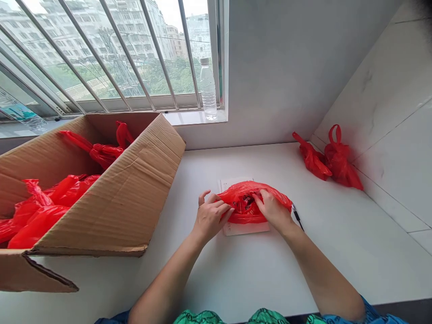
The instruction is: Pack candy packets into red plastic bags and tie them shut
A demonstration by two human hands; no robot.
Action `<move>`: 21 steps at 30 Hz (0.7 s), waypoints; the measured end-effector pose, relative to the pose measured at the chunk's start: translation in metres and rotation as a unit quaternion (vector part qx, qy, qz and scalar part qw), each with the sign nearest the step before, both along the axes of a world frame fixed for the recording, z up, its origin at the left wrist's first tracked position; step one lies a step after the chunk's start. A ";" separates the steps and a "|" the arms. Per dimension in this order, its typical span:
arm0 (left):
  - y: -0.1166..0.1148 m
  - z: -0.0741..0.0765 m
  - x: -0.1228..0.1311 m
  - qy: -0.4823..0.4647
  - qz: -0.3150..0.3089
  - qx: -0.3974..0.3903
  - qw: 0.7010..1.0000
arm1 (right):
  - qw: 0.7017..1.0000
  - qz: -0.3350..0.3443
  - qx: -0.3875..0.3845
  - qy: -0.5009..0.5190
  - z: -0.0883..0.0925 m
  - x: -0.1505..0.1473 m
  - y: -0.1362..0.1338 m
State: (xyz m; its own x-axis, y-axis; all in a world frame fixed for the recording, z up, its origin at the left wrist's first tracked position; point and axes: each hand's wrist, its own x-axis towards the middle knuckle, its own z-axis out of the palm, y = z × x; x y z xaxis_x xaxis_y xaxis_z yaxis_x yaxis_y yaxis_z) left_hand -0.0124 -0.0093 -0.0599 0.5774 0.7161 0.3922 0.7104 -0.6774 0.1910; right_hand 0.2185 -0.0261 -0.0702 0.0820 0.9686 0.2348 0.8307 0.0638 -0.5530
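Note:
A red plastic bag (249, 218) lies with its mouth spread wide in front of me, and small dark items (245, 202), too small to name, show inside it. My left hand (211, 217) is closed on the bag's left rim. On the right side, my right hand (272, 209) pinches the bag near its mouth, its fingertips partly inside. Beneath the bag is a white notebook or pad of paper (248, 228), mostly covered. A black pen (298, 218) lies just right of the bag.
At left stands an open cardboard box (135, 193) holding several red bags (43, 211). Two tied red bags (339, 159) rest against the tiled wall at back right. A clear bottle (208, 90) stands on the sill by the barred window, and another bottle (22, 112) leans at far left.

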 end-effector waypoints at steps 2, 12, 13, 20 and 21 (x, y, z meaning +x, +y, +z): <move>0.000 -0.002 0.000 -0.001 0.008 0.002 1.000 | 1.000 0.010 -0.003 -0.016 0.001 0.001 0.000; -0.002 -0.009 0.002 0.041 0.031 -0.033 0.998 | 0.971 0.194 -0.125 0.065 0.003 0.003 -0.007; -0.002 -0.010 0.002 0.039 0.033 -0.034 0.998 | 0.970 0.188 -0.140 0.059 0.003 0.002 -0.008; -0.002 -0.010 0.003 -0.003 0.045 -0.060 0.997 | 0.989 0.118 -0.084 0.014 -0.007 0.005 -0.008; -0.002 -0.009 0.003 -0.012 0.046 -0.073 0.996 | 0.992 0.106 -0.061 0.018 -0.009 0.007 -0.008</move>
State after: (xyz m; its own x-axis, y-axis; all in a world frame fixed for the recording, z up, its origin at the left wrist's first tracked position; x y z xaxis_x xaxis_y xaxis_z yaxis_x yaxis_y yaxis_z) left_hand -0.0096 -0.0110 -0.0690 0.4987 0.8158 0.2930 0.7616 -0.5738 0.3013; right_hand 0.2252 -0.0344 -0.0795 -0.1206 0.9859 0.1160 0.7856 0.1662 -0.5960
